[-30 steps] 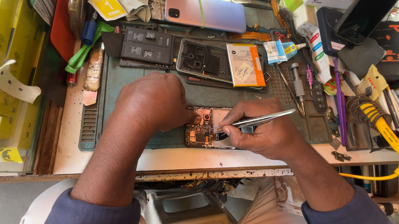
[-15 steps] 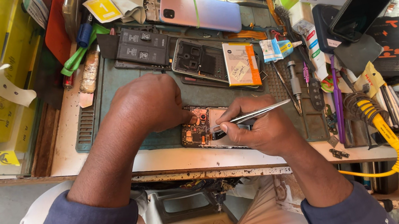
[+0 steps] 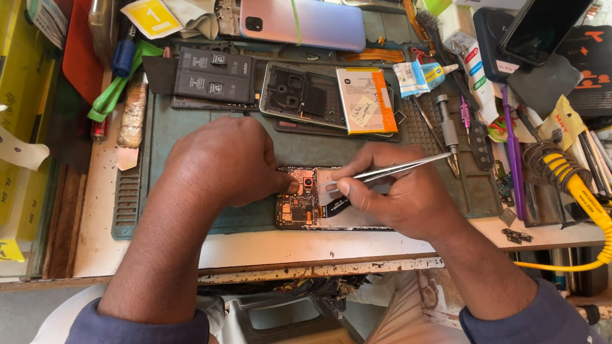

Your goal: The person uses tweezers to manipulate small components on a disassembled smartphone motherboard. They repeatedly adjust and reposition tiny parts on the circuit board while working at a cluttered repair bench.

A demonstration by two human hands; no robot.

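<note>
Metal tweezers (image 3: pixel 395 170) are working over an opened phone (image 3: pixel 309 200) lying on the green mat (image 3: pixel 335 147), near its front edge.

Pinching the tweezers, the right hand (image 3: pixel 395 199) is covering much of the phone's lower half, while the left hand (image 3: pixel 228 163), curled loosely, is pressing fingertips against the exposed board. Behind them are lying a black battery (image 3: pixel 214 72), a second open phone shell (image 3: pixel 328 100), and a pink-blue back cover (image 3: pixel 300 23); a yellow coiled cable (image 3: pixel 590 206) is hanging at the right.

Bright daylight from above, sharp, wide-angle edges
</note>
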